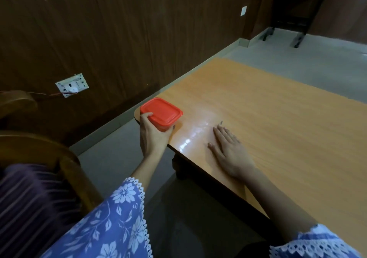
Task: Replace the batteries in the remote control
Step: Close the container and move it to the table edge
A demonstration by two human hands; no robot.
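A small red plastic box (161, 111) with its lid on stands at the near left corner of the orange wooden table (278, 118). My left hand (152, 136) is wrapped around the box's near side, thumb on the lid's edge. My right hand (230, 151) lies flat on the table top to the right of the box, fingers spread, holding nothing. No remote control or batteries are in view; the box's contents are hidden.
A wooden chair (39, 152) with a striped cushion stands at my left. A wall socket (71, 85) with a plug and wire is on the brown panelled wall. A dark stand (294, 15) is in the far corner. Grey floor surrounds the table.
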